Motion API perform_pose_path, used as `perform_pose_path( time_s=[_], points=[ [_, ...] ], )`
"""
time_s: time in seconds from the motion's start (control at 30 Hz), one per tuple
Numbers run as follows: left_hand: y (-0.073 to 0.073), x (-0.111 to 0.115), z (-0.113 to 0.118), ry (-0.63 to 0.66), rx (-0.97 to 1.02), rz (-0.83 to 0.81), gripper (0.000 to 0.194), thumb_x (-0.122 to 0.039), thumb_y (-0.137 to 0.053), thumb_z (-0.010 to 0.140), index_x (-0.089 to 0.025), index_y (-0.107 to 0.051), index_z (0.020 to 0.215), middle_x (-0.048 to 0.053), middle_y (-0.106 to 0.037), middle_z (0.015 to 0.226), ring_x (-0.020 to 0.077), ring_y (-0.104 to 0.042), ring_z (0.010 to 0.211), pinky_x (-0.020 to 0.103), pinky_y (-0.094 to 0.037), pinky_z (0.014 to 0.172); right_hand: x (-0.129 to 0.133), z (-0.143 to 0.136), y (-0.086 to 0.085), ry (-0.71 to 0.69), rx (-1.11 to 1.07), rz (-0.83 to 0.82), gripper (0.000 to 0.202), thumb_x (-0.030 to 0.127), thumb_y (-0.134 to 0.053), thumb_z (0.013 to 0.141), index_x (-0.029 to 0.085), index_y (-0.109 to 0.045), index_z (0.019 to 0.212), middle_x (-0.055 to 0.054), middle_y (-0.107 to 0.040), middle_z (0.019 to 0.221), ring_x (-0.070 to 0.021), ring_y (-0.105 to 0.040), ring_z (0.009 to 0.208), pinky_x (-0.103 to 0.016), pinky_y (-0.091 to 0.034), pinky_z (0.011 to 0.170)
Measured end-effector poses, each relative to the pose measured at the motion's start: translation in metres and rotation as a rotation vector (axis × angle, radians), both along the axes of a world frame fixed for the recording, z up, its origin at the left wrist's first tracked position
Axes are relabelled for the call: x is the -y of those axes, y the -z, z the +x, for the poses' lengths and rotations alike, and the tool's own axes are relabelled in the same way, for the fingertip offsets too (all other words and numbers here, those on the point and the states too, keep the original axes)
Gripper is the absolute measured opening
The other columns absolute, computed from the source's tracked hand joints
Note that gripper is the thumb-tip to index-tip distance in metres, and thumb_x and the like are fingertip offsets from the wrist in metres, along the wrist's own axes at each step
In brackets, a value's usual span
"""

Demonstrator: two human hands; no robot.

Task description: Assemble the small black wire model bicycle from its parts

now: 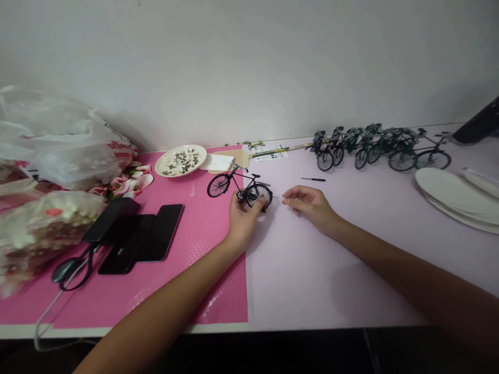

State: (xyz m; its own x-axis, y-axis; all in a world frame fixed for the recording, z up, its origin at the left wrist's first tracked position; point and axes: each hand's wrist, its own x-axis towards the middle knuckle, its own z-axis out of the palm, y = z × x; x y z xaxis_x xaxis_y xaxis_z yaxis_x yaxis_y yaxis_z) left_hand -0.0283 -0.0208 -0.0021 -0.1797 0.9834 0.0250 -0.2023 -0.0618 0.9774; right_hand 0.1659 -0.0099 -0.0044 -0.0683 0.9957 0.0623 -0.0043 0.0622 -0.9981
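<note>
A: Near edge first. What is recorded for the desk (pixel 331 280)?

B: Two bare forearms are seen reaching in over a pink mat (pixel 195 270) and a pale lilac sheet.

A: State of each grip?

B: The left hand (pixel 241 215) is closed on the rear wheel of a black model bicycle (pixel 238 185), which is stood upright on the seam between mat and sheet. The right hand (pixel 310 203) is pinched shut on a thin pale piece, too small to identify, held just beside that wheel.

A: Surroundings, moving outward?

B: Left of the hands, dark phones (pixel 138 236) and scissors (pixel 74 267) are noted beside plastic bags. Further back, a dish of small parts (pixel 180 160) and a small screwdriver (pixel 313 179) are logged. White plates (pixel 456 197) are stacked at right.

A: Progress?

B: A row of finished-looking green and black bicycles (pixel 378 145) is lined up by the wall, so several units are judged done. The held one is judged close to complete, with rear-wheel fitting outstanding; parts remain in the dish.
</note>
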Motion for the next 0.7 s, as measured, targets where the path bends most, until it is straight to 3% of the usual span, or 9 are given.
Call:
perform_pose_path(
  time_s=[0.7],
  points=[
    [-0.0010, 0.0005, -0.0004, 0.009, -0.033, 0.028, 0.044, -0.028, -0.082, 0.069, -0.022, -0.056, 0.103, 0.003, -0.069, 0.097, 0.0189, -0.067, 0.091, 0.032, -0.055, 0.084, -0.0012, -0.0005, -0.0011, -0.018, 0.012, 0.013, 0.028, 0.042, -0.087, 0.066, 0.021, -0.076, 0.081, 0.000, -0.066, 0.071, -0.0104, -0.050, 0.054, -0.027, -0.042, 0.049]
  ],
)
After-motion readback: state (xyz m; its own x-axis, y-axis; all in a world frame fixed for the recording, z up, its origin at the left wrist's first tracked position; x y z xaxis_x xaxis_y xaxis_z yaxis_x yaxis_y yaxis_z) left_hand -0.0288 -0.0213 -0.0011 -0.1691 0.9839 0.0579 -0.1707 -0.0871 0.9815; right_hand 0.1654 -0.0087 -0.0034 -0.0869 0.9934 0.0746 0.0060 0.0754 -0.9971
